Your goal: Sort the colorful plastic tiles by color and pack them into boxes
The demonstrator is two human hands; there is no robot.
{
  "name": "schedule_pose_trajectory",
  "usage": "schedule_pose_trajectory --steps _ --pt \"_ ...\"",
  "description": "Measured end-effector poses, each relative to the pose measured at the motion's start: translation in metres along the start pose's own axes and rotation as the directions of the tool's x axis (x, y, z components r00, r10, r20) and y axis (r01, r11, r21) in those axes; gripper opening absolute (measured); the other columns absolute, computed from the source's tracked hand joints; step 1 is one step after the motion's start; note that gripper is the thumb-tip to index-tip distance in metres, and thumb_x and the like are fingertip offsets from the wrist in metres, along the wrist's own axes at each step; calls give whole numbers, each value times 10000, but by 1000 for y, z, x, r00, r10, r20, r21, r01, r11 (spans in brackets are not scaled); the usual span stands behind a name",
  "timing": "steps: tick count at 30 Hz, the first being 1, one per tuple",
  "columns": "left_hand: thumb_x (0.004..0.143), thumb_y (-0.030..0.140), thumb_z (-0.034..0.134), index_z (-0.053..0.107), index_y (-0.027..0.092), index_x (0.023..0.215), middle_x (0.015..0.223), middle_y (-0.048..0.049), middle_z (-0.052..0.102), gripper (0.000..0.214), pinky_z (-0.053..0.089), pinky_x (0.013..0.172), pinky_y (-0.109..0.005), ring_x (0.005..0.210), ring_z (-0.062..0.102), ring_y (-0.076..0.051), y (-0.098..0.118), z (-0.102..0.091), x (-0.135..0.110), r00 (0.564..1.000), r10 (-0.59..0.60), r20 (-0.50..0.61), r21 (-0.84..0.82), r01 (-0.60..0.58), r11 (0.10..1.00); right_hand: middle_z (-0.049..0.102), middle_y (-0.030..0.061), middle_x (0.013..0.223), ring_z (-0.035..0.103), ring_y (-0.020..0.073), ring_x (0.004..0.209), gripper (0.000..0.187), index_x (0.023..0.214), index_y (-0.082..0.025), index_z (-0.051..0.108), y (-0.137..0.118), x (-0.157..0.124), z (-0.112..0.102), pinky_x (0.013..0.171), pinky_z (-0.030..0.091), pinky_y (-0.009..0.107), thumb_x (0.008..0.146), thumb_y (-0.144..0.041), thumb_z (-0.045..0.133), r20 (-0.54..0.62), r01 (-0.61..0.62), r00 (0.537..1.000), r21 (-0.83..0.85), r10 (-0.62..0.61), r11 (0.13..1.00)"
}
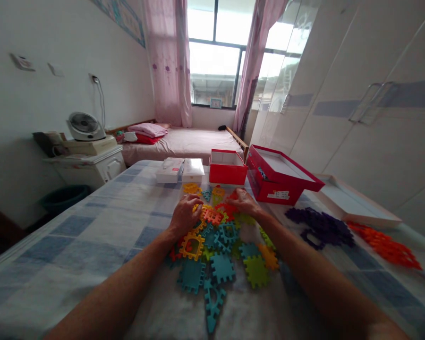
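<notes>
A heap of flat plastic interlocking pieces with notched edges lies on the checked cloth, in teal, green, yellow, orange and red. At its left side my left hand (187,213) is closed, its curled fingertips on a yellow interlocking piece (198,208). Across the heap, my right hand (245,202) pinches a red interlocking piece (230,200) at the far edge. Between the hands lies an orange-red piece (212,215). Nearer to me are a yellow window-shaped piece (192,240), teal squares (222,267), a green square (256,271) and a pointed teal piece (212,302).
Beyond the heap stand white boxes (193,170), an open red box (228,174) and a larger dark-red box (274,186) with its lid askew. To the right lie purple pieces (320,226), orange-red pieces (386,244) and a shallow pale lid (354,198).
</notes>
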State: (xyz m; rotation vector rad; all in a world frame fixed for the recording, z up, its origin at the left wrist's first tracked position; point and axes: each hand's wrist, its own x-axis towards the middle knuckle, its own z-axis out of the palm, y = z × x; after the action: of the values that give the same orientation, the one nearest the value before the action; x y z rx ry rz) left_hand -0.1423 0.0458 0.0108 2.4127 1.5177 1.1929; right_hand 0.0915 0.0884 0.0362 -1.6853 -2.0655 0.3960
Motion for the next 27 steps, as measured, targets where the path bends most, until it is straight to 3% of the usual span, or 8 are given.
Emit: schedule_pose_trajectory --steps 3,6,9,11,14,19,22,27 --pt "814 203 495 676 187 824 998 -74 637 181 458 931 -383 987 566 -216 1 -1 0 1000 17 -3 -6 -17 1000 609 61 870 566 144 738 319 932 -149 526 1 -1 -8 655 438 254 729 -388 584 -140 -48 988 133 66 990" --pt "818 205 494 676 174 832 1009 -84 635 185 454 937 -383 998 563 -221 0 0 0 1000 20 8 -14 -20 1000 591 22 803 558 128 686 351 941 -159 515 1 -6 -18 632 449 252 699 -399 600 -226 -48 963 386 145 921" --pt "814 209 496 676 174 834 1010 -87 634 184 454 932 -392 996 562 -225 -1 0 0 1000 18 9 -7 -18 1000 590 23 798 556 120 669 437 958 -141 530 1 -12 -22 613 457 246 660 -441 641 -61 -14 996 596 63 803" --pt "810 213 502 674 187 827 995 -76 635 175 459 924 -391 984 564 -221 -1 1 0 1000 18 4 1 -18 1000 609 35 827 562 116 668 511 1013 -122 550 -1 -17 -21 621 463 245 629 -432 684 95 -39 995 647 -30 761" --pt "811 220 504 672 198 826 984 -64 634 170 463 918 -379 974 565 -212 -1 0 0 1000 25 2 -2 -25 1000 638 65 938 591 140 754 584 1094 -112 577 -6 -18 -17 688 479 260 577 -330 739 252 -74 963 578 -92 813" --pt "823 225 488 673 187 837 1008 -76 631 189 456 930 -377 990 561 -215 -1 1 0 999 29 22 -17 -29 999 656 36 1011 584 190 901 545 1057 -151 642 -18 -9 -13 812 466 291 519 -143 726 320 33 937 312 -138 950" --pt "821 228 488 673 191 828 992 -71 633 189 457 924 -379 983 563 -216 -2 1 0 999 26 24 -23 -26 999 670 -11 863 582 170 813 443 956 -174 676 -25 -6 -13 744 470 267 519 -102 686 374 71 914 240 -159 968" --pt "818 225 488 676 187 824 986 -72 638 192 459 920 -388 973 569 -220 0 0 0 999 23 34 -26 -22 999 645 -21 722 551 122 646 328 852 -148 660 -31 -11 -14 573 443 210 527 -110 684 419 33 898 247 -137 969"
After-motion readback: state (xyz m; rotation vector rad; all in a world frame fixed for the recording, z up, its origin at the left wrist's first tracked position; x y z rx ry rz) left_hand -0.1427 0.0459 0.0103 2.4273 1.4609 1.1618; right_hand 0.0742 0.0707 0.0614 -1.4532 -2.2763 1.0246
